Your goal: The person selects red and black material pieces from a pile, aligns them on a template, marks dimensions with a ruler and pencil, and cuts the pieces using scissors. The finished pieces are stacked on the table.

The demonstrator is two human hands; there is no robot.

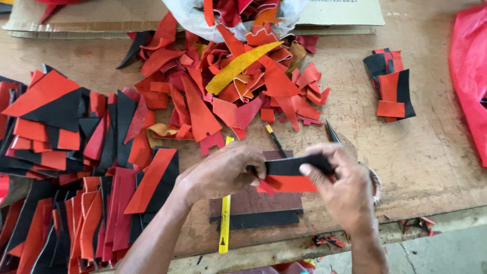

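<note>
Item: black-and-red leather piece [289,175], lower centre of the frame. It is held flat and level between both hands just above a dark brown board [253,200], apparently so that its long edges stay in view. The left hand [220,172] closes fingers and thumb on its left end; the right hand [340,185] pinches the right end, thumb on top and fingers curled beneath. Both grips are closed firmly on the piece.

Beneath: the board lies on the wooden table [436,152], with a black strip [258,219] along its lower edge.

Tools: a yellow ruler [224,228] runs upright past the board's left side toward the table's bottom edge; a slim brush or pen [275,139] and dark scissor tips [333,133] lie just above the hands, all close by.

Stock, left of frame: cut black and red pieces [66,132] lie stacked and overlapped in rows, seemingly sorted by shape.

Stock, upper centre: a loose heap of red scraps [228,86] with one yellow strip [238,66] spills from a pale bag [187,18].

Right of centre: a small stack of black-and-red pieces [391,86] lies apart from the rest. Far right: red plastic sheet [469,66]. Top edge: flattened cardboard [345,12].
</note>
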